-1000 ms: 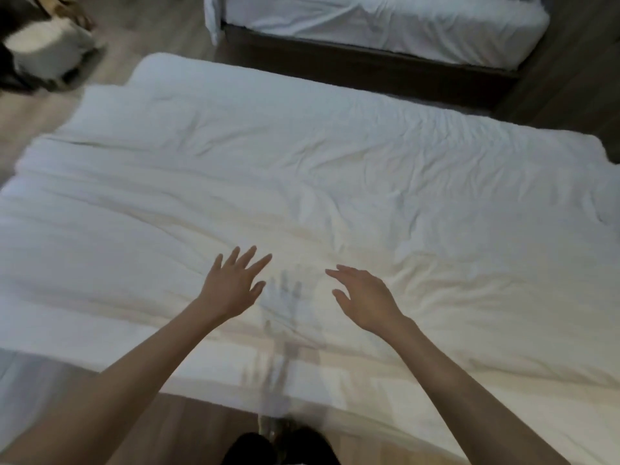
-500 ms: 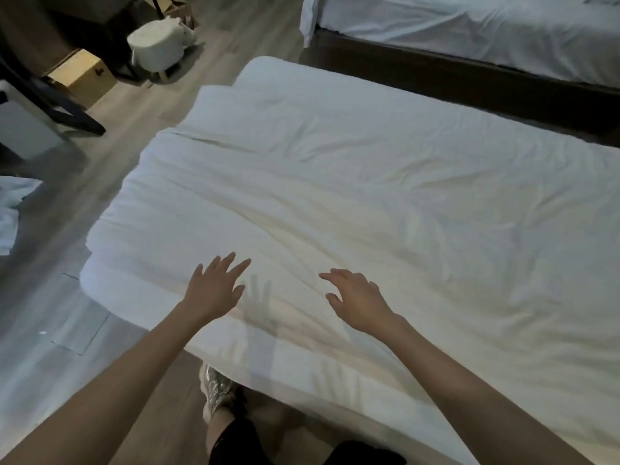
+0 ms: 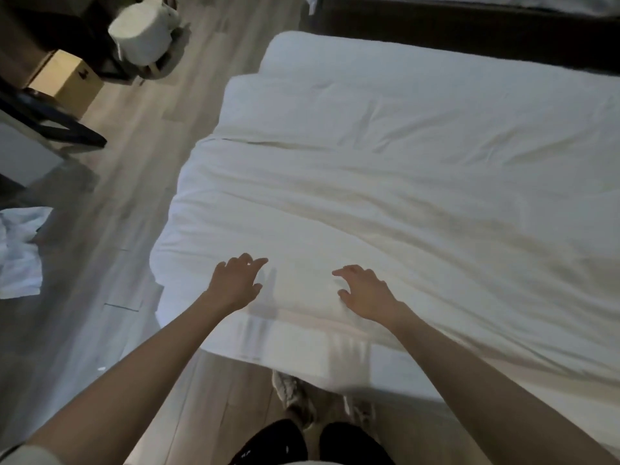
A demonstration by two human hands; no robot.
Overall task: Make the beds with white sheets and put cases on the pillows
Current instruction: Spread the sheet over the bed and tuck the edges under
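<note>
Two hands are out in front of you: your left hand [image 3: 235,283] and your right hand [image 3: 365,293] are low over the white sheet [image 3: 402,196], fingers loose and a bit bent, holding nothing. That wrinkly sheet is spread over the bed [image 3: 302,360], and your hands are near its close edge. A white cloth [image 3: 16,253] lies on the floor [image 3: 134,169] to your left

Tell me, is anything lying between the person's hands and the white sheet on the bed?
Nothing visible. The left hand and right hand are spread right at the white sheet near the bed's front edge, with only bare wrinkled fabric beneath them.
</note>
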